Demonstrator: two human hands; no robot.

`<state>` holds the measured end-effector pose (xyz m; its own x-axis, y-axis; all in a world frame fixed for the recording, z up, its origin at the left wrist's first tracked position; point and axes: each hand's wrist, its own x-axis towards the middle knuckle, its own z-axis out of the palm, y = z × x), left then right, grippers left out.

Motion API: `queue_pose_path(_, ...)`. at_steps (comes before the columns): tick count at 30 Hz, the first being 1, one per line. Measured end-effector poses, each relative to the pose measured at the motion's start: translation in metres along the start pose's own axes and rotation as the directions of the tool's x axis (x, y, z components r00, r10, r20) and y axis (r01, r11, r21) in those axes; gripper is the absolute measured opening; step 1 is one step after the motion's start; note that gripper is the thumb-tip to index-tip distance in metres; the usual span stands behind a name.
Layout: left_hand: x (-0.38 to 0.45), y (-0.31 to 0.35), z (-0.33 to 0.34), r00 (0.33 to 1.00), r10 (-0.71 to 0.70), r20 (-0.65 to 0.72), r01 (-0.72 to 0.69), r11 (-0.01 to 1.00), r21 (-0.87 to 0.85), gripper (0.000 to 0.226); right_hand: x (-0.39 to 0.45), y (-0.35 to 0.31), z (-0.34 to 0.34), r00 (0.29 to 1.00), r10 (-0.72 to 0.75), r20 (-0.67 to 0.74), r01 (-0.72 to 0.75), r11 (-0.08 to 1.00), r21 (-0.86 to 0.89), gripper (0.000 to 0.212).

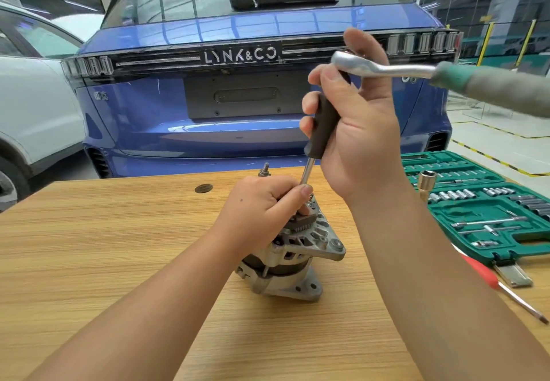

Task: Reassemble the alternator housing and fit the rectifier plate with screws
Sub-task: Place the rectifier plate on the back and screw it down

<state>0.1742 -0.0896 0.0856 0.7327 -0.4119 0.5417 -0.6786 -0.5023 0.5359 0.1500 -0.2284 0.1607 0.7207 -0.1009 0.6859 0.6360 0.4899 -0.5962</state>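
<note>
The silver alternator [293, 257] stands upright on the wooden table [119, 246]. A dark finned rectifier plate [303, 220] sits on its top. My left hand [262, 205] rests on the top of the alternator and its fingers pinch the steel shaft of a driver tool just above the plate. My right hand [351, 124] grips the black handle [324, 124] of that driver. A ratchet wrench [416, 72] with a green grip is fitted on top of the handle, with my right forefinger curled over its head. The screw under the tip is hidden.
A green socket set case [488, 211] lies open at the right of the table, with a brass-coloured socket tool [425, 182] standing at its edge. A red-handled screwdriver [503, 288] lies in front of the case. A blue car [238, 82] stands right behind the table.
</note>
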Motion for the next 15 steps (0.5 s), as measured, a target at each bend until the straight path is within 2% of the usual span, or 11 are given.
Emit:
queue_pose_path(3,0.0005,-0.0003,0.0001,1.0,0.003,0.005,-0.003,1.0,-0.002,0.041,0.0001,0.0008,-0.0015,1.0,-0.028,0.01,0.028,1.0,0.008,0.029)
queue_pose_path(8,0.0002,0.0007,-0.0003,1.0,0.024,-0.005,-0.024,1.0,-0.004,0.039,0.0018,0.0021,0.0003,1.0,-0.018,0.0,0.018,0.998,0.065,0.015)
queue_pose_path(15,-0.0002,0.0023,-0.0012,1.0,0.01,-0.002,-0.01,1.0,-0.002,0.038,0.0021,0.0026,0.0003,0.999,-0.016,-0.031,0.017,0.999,0.035,0.013)
